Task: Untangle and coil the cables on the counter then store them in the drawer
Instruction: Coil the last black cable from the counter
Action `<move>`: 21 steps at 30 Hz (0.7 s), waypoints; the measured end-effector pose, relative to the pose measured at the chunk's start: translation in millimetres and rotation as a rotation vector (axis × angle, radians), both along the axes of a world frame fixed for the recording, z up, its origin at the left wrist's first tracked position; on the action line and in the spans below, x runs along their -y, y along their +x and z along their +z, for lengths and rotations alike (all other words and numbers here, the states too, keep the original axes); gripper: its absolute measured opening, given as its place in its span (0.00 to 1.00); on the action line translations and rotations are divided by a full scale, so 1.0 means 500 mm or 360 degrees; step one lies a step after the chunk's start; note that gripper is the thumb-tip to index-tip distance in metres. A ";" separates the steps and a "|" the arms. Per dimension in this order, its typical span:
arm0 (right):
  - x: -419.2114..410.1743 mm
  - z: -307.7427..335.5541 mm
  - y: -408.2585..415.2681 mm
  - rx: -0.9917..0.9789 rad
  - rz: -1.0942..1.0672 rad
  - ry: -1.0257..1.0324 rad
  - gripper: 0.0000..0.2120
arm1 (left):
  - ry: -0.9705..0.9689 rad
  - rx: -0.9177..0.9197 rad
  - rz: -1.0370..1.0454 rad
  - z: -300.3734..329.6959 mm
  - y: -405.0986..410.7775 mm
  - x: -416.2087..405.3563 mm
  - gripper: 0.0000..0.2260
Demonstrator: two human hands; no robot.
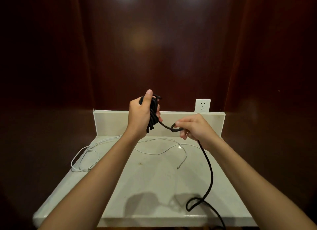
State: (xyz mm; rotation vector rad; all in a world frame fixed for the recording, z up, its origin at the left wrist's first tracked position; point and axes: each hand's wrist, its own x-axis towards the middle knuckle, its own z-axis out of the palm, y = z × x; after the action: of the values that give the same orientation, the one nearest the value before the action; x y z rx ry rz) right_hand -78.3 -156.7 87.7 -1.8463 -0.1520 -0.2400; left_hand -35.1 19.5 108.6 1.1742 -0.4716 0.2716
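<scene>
My left hand (pixel 139 114) grips a bundle of coiled black cable (pixel 153 115) held up above the counter, thumb pointing up. A strand runs from the bundle to my right hand (pixel 192 127), which pinches a small loop of the same cable. The loose rest of the black cable (pixel 209 169) hangs from my right hand, curls on the counter near the front right and drops over the front edge. A thin white cable (pixel 85 156) lies loosely looped across the back and left of the pale counter (pixel 151 178).
A low pale backsplash (pixel 109 121) closes the counter's back, with a white wall socket (pixel 202 105) above it at the right. Dark red-brown panels surround the counter. No drawer is in view.
</scene>
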 end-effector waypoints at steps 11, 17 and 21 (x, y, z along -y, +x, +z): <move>0.025 -0.014 -0.002 -0.0531 0.0486 0.0184 0.13 | -0.0732 -0.0491 -0.0250 0.015 -0.002 -0.011 0.22; 0.006 -0.011 -0.018 -0.0093 0.0520 -0.0324 0.11 | -0.0807 -0.0585 -0.0152 0.009 0.003 -0.006 0.22; -0.011 -0.008 -0.010 0.0146 0.0206 -0.0478 0.11 | -0.0715 -0.0527 -0.0190 0.000 -0.004 0.004 0.22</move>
State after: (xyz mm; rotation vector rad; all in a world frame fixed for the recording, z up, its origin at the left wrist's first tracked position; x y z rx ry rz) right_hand -83.1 -151.4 83.5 -2.1146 -0.3875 -0.2209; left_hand -36.9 17.6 108.7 0.7286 -0.1732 0.0693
